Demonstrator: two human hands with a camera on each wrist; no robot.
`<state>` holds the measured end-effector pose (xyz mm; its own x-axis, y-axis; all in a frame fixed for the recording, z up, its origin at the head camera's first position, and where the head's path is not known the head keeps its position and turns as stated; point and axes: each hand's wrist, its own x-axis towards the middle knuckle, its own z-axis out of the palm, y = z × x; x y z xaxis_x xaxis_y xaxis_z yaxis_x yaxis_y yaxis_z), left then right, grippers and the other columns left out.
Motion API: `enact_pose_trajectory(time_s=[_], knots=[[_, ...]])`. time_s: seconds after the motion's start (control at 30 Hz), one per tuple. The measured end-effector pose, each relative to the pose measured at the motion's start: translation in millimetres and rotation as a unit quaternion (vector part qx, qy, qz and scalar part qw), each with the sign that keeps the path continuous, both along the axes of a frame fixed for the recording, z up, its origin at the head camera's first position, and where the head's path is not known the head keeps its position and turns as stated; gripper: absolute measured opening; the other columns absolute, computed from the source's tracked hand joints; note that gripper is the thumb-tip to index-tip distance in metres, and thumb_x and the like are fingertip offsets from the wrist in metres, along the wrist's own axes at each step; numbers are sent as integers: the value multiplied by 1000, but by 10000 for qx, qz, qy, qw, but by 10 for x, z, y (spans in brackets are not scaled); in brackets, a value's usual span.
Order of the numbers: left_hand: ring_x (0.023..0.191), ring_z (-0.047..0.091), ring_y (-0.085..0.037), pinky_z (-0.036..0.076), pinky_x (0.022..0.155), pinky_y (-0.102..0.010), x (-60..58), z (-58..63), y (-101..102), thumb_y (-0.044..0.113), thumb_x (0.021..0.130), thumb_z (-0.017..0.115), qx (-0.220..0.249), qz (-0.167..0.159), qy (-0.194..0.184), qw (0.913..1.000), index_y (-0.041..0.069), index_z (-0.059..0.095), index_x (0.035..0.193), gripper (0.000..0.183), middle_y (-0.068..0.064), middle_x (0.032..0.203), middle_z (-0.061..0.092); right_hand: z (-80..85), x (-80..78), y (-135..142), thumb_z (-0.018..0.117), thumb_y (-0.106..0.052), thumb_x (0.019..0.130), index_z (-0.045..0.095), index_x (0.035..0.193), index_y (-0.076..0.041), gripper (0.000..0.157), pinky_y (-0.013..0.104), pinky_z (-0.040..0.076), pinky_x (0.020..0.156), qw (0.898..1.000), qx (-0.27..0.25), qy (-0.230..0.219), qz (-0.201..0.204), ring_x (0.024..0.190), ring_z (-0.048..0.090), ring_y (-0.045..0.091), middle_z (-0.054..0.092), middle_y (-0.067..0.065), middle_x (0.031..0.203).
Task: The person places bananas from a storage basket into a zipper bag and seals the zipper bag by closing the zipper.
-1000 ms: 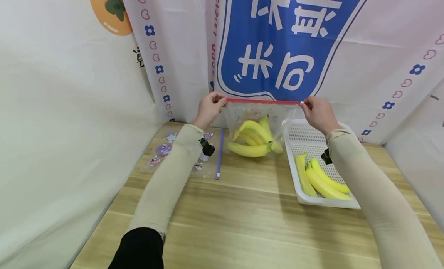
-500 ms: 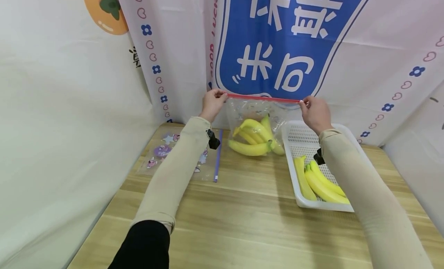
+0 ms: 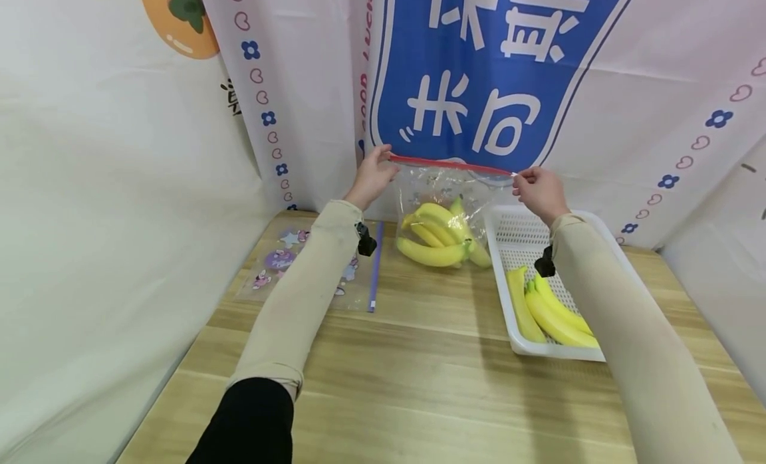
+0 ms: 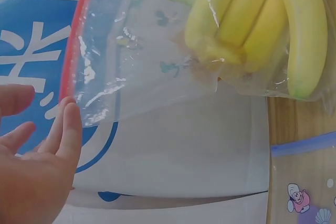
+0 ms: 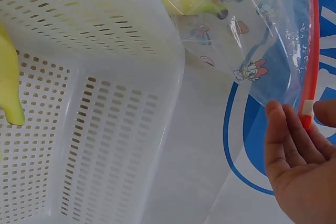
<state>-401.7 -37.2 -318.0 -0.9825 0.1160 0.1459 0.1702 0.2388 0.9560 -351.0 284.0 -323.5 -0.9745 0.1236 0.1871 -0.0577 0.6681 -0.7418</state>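
Note:
A clear zip bag (image 3: 439,185) with a red zip strip (image 3: 455,163) stands upright, several bananas (image 3: 433,252) inside it. My left hand (image 3: 372,178) is at the strip's left end, thumb parted from the fingers; in the left wrist view the fingertips (image 4: 71,109) touch or nearly touch the bag's edge. At the other end my right hand (image 3: 541,193) pinches the corner of the bag by the white slider (image 5: 307,107). Cartoon prints show on the bag in the right wrist view.
To the right stands a white perforated basket (image 3: 507,311) holding several bananas (image 3: 559,318), partly under my right arm. A flat clear bag with a purple zip (image 3: 375,268) lies on the wooden table (image 3: 431,384) beneath my left arm. A printed cloth (image 3: 634,118) hangs behind.
My left fingers have let go of the bag's left corner and spread apart. The strip's left end has risen slightly, so it slants down to the right. My right hand keeps its pinch.

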Motion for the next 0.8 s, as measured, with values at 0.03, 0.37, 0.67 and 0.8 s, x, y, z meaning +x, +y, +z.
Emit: enact_pose_trajectory(time_s=[0.03, 0.37, 0.67, 0.8], knots=[[100, 52, -16, 46, 76, -22, 11, 5, -10, 7, 85, 56, 4, 7, 19, 10000, 12, 37, 131, 50, -4, 129, 40, 7, -1, -8, 41, -26, 91, 48, 115, 3, 39, 22, 47, 61, 10000, -9, -5, 11, 81, 60, 23, 57, 19, 102], [86, 56, -20, 46, 78, -33, 159, -126, -221, 14, 89, 51, -357, -400, -476, 9974, 0, 55, 105, 21, -12, 100, 57, 31, 126, -193, 43, -19, 88, 46, 116, 4, 36, 39, 45, 73, 9943, 909, -39, 557, 90, 56, 30, 56, 21, 104], [67, 51, -19, 44, 60, -26, 407, -537, -417, 17, 89, 50, -1510, -1052, -1013, 9777, -2, 57, 88, 20, -13, 79, 57, 73, 529, -674, 47, -20, 87, 51, 109, 1, 31, 39, 46, 72, 9710, 1713, -184, 1660, 87, 55, 26, 58, 15, 97], [64, 50, -18, 40, 52, -21, 504, -729, -480, 16, 89, 50, -1835, -1015, -1271, 9695, 2, 56, 79, 18, -10, 71, 56, -8, 789, -968, 49, -23, 87, 55, 106, 1, 31, 38, 46, 72, 9514, 2073, -165, 2272, 83, 56, 24, 60, 12, 91]])
